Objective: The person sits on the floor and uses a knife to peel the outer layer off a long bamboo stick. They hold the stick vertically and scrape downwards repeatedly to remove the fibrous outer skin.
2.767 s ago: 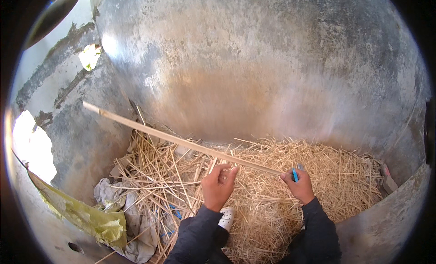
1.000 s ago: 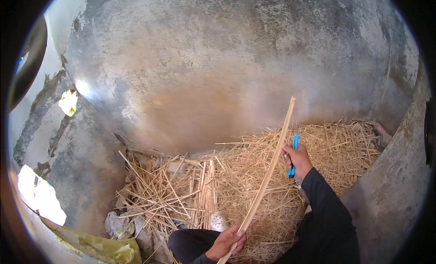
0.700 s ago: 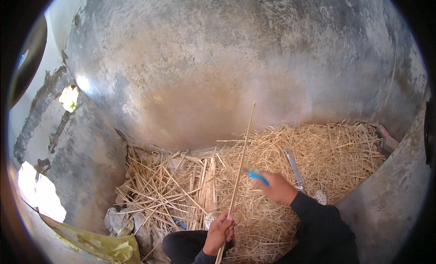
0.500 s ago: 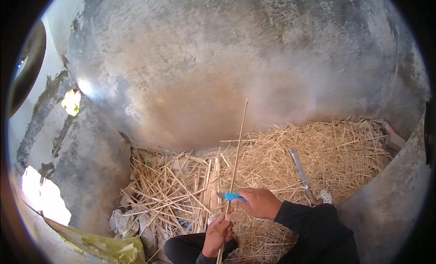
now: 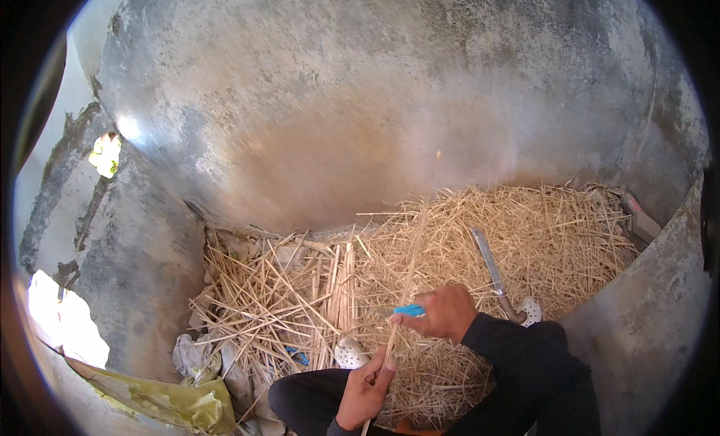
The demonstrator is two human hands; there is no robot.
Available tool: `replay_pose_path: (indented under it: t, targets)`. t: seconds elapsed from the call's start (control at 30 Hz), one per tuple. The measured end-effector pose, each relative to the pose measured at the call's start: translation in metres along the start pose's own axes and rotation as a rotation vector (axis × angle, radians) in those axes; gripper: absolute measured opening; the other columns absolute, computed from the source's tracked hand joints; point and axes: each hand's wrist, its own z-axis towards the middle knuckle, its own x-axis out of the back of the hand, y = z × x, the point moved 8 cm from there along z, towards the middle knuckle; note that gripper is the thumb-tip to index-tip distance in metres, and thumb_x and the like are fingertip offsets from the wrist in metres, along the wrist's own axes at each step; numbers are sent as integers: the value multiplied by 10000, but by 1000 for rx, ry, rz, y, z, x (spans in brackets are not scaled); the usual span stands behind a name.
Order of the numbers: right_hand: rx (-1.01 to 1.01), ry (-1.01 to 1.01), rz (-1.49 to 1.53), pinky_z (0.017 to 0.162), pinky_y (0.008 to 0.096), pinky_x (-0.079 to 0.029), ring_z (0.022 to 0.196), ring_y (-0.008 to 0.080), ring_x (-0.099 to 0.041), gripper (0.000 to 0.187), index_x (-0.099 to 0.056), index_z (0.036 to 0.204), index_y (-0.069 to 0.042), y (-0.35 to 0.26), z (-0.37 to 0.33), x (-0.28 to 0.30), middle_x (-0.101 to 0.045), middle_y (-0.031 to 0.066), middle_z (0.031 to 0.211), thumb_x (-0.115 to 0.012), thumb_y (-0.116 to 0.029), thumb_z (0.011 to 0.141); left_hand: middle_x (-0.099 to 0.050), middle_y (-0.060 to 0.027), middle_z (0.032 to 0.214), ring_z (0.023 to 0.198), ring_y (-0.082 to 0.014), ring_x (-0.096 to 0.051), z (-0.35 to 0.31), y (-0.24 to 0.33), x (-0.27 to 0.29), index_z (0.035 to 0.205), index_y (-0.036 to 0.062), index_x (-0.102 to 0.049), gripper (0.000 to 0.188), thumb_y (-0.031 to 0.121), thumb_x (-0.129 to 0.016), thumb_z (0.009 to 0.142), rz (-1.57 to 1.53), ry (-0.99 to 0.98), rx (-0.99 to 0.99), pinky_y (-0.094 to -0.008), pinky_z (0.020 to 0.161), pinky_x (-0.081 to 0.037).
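Observation:
A long thin bamboo strip (image 5: 411,275), blurred toward its far tip, slants up from my lap toward the wall. Low in the view, my left hand (image 5: 364,392) pinches its near part between thumb and fingers. Higher up, my right hand (image 5: 444,314) is closed round a blue utility knife (image 5: 410,311). The knife's front end lies across the strip, and my right thumb sits close to the strip there. Whether the blade is cutting in cannot be made out.
A long-bladed machete (image 5: 489,263) lies on the heap of pale shavings (image 5: 555,233) to the right. Cut strips (image 5: 262,301) are piled at left beside a yellowish plastic sheet (image 5: 180,402). White perforated shoes (image 5: 350,353) show by my legs. A stained concrete wall (image 5: 337,98) rises behind.
My right hand and the knife have moved slightly right and nearer to me along the strip. The strip's far tip has swung to the right. The whole view has shifted a little.

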Motion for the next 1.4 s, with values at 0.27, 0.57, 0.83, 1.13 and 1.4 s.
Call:
replay_pose_path:
  t: [0.27, 0.57, 0.83, 1.13, 1.4]
  targets:
    - [136, 77, 44, 410, 393, -422, 393, 286, -545, 692, -603, 497, -101, -13, -12, 9, -463, 124, 391, -488, -701, 822, -370, 78, 649, 557, -14, -312, -22, 5, -12, 1352, 13, -469, 400, 178, -498, 988, -406, -70, 126, -185, 491, -250]
    - [108, 12, 70, 414, 396, -429, 384, 278, -537, 746, -566, 494, -88, -11, -13, 21, -500, 111, 426, -451, -759, 798, -327, 49, 632, 516, -43, -290, -23, 17, -16, 1359, -15, -429, 435, 228, -467, 1000, -531, -114, 111, -190, 467, -253]
    - [230, 208, -88, 368, 355, -402, 343, 241, -527, 792, -579, 476, -84, -2, -5, 31, -495, 96, 398, -461, -825, 727, -314, 52, 625, 501, -44, -278, -27, 27, -26, 1344, -52, -418, 465, 256, -470, 998, -441, -97, 116, -206, 461, -222]
    - [332, 292, -119, 408, 358, -413, 374, 241, -518, 720, -488, 436, -118, -4, 8, 27, -477, 60, 409, -584, -798, 654, -345, 47, 636, 509, -43, -303, -29, 26, -19, 1350, -38, -416, 461, 268, -450, 1007, -354, -64, 97, -199, 468, -245]
    - [432, 344, -133, 392, 342, -390, 371, 231, -514, 739, -485, 443, -114, -6, 16, 16, -477, 56, 408, -559, -819, 652, -351, 46, 638, 523, -43, -305, -27, 16, -14, 1339, -39, -426, 453, 271, -442, 1009, -396, -103, 112, -196, 480, -251]
